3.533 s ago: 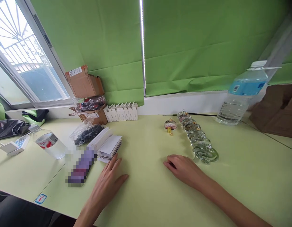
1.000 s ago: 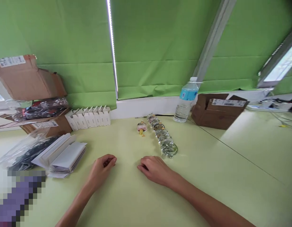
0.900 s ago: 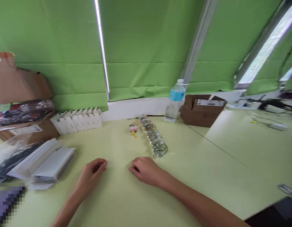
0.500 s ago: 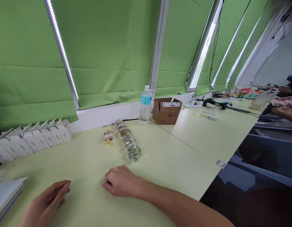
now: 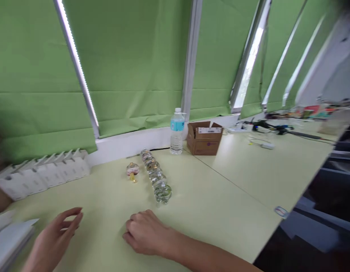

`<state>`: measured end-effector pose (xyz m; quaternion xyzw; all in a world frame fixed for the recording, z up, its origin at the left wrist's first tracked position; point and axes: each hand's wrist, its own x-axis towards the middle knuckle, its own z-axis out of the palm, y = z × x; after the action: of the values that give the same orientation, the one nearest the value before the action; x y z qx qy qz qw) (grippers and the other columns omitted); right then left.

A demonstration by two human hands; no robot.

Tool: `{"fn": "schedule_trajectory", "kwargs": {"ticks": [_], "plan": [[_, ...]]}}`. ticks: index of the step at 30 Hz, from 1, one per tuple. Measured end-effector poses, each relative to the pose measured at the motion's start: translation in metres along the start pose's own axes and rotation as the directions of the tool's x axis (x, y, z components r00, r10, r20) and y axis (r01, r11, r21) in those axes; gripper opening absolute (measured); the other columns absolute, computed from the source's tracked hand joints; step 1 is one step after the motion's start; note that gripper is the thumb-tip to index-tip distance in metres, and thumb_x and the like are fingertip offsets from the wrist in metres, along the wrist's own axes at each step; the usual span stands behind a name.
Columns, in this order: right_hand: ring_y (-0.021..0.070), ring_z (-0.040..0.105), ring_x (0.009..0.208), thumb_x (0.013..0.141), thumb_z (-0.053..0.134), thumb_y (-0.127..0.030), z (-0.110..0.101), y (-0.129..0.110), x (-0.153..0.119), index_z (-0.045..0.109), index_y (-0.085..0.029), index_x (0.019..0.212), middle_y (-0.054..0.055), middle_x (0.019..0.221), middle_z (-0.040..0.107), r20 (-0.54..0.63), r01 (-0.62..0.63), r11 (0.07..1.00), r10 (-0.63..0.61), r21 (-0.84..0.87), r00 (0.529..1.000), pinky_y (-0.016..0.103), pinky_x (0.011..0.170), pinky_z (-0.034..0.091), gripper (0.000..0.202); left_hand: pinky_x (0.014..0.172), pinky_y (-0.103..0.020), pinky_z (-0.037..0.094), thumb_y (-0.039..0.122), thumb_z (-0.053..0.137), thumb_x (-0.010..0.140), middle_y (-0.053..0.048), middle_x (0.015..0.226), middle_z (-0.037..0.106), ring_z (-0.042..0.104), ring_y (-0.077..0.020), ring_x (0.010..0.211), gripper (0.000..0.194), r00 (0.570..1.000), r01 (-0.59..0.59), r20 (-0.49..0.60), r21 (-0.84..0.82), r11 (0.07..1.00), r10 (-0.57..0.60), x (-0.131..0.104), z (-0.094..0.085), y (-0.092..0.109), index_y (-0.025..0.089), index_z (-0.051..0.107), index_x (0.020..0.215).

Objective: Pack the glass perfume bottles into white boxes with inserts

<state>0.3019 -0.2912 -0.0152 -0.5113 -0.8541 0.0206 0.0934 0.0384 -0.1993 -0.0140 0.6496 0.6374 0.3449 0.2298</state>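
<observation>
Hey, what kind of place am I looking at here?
Probably a small packing or assembly workroom: a row of glass ornaments laid out on a long table, folded white boxes lined up, and a cardboard box by the window.

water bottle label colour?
Light blue label on the clear water bottle, white cap; seen in the head view.

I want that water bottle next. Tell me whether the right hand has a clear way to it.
Probably yes: bare table lies between the right hand and the water bottle, with the glass row off to the left.
</observation>
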Motion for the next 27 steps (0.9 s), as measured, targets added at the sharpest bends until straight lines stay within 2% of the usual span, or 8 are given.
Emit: {"fn": "schedule_trajectory", "kwargs": {"ticks": [1, 4, 7, 8, 11, 15, 20, 27], "plan": [[0.022, 0.066, 0.071, 0.09, 0.038, -0.034, -0.001, 0.0, -0.001, 0.067, -0.016, 0.082, 0.008, 0.079, 0.07, -0.013, -0.007, 1.0, 0.007, -0.009, 1.0, 0.031, 0.063, 0.044, 0.034, 0.055, -0.033, 0.054, 0.067, 0.062, 0.058, -0.007, 0.068, 0.072, 0.07, -0.0287, 0.068, 0.057, 0.997, 0.015, 0.076, -0.026, 1.0, -0.013, 0.002, 0.0, 0.012, 0.023, 0.068, 0.095], [0.0213, 0.065, 0.072, 0.091, 0.037, -0.031, -0.002, -0.001, -0.004, 0.066, -0.015, 0.083, 0.008, 0.081, 0.07, -0.025, 0.0, 1.0, 0.0, -0.003, 1.0, 0.03, 0.063, 0.042, 0.034, 0.063, -0.035, 0.054, 0.065, 0.059, 0.065, -0.008, 0.075, 0.072, 0.069, -0.0261, 0.07, 0.059, 0.995, 0.027, 0.095, -0.112, 0.993, -0.017, 0.012, 0.003, 0.043, 0.018, 0.064, 0.101], [0.0201, 0.064, 0.072, 0.093, 0.035, -0.03, -0.003, -0.001, -0.004, 0.066, -0.016, 0.083, 0.008, 0.081, 0.069, -0.023, 0.004, 1.0, -0.004, 0.003, 1.0, 0.03, 0.062, 0.039, 0.035, 0.066, -0.034, 0.054, 0.061, 0.058, 0.071, -0.012, 0.099, 0.069, 0.068, -0.0221, 0.075, 0.056, 0.996, -0.024, 0.074, -0.292, 0.956, 0.048, 0.024, 0.015, 0.057, 0.015, 0.063, 0.101], [0.0197, 0.064, 0.071, 0.093, 0.035, -0.029, -0.003, -0.002, -0.004, 0.065, -0.016, 0.082, 0.007, 0.081, 0.069, -0.022, 0.005, 1.0, -0.005, 0.005, 1.0, 0.03, 0.062, 0.038, 0.035, 0.066, -0.033, 0.054, 0.06, 0.058, 0.071, -0.012, 0.101, 0.068, 0.067, -0.0205, 0.074, 0.054, 0.997, -0.025, 0.065, -0.343, 0.939, 0.051, 0.028, 0.021, 0.058, 0.014, 0.063, 0.099], [0.019, 0.063, 0.072, 0.094, 0.035, -0.029, -0.003, -0.002, -0.003, 0.064, -0.017, 0.08, 0.006, 0.082, 0.068, -0.015, -0.005, 1.0, 0.006, 0.018, 1.0, 0.03, 0.062, 0.036, 0.035, 0.061, -0.031, 0.052, 0.058, 0.06, 0.07, -0.012, 0.092, 0.069, 0.065, -0.0173, 0.067, 0.053, 0.995, 0.029, 0.095, -0.441, 0.897, 0.015, 0.031, 0.042, 0.05, 0.013, 0.064, 0.096], [0.0189, 0.062, 0.076, 0.095, 0.035, -0.03, -0.002, -0.002, -0.002, 0.063, -0.018, 0.082, 0.005, 0.085, 0.068, 0.003, -0.028, 0.998, 0.028, 0.057, 1.0, 0.029, 0.066, 0.035, 0.033, 0.057, -0.028, 0.049, 0.052, 0.059, 0.073, -0.009, 0.079, 0.068, 0.061, -0.0146, 0.061, 0.041, 0.994, 0.037, 0.108, -0.437, 0.899, 0.012, 0.027, 0.063, 0.031, 0.014, 0.065, 0.085], [0.0197, 0.061, 0.078, 0.096, 0.035, -0.03, 0.003, -0.001, 0.001, 0.062, -0.019, 0.082, 0.006, 0.085, 0.067, 0.015, -0.041, 0.996, 0.04, 0.082, 0.999, 0.03, 0.067, 0.034, 0.032, 0.063, -0.027, 0.049, 0.045, 0.056, 0.078, -0.006, 0.078, 0.068, 0.061, -0.0144, 0.066, 0.03, 0.993, 0.007, 0.113, -0.422, 0.907, 0.045, 0.025, 0.07, 0.017, 0.017, 0.065, 0.083], [0.0201, 0.06, 0.074, 0.095, 0.037, -0.03, 0.011, 0.003, 0.002, 0.059, -0.02, 0.078, 0.004, 0.082, 0.064, -0.003, -0.017, 0.997, 0.017, 0.073, 1.0, 0.031, 0.064, 0.033, 0.03, 0.065, -0.026, 0.047, 0.043, 0.053, 0.081, -0.006, 0.079, 0.068, 0.061, -0.0151, 0.071, 0.027, 0.991, -0.012, 0.115, -0.394, 0.919, 0.062, 0.027, 0.074, 0.013, 0.019, 0.064, 0.085]]}}
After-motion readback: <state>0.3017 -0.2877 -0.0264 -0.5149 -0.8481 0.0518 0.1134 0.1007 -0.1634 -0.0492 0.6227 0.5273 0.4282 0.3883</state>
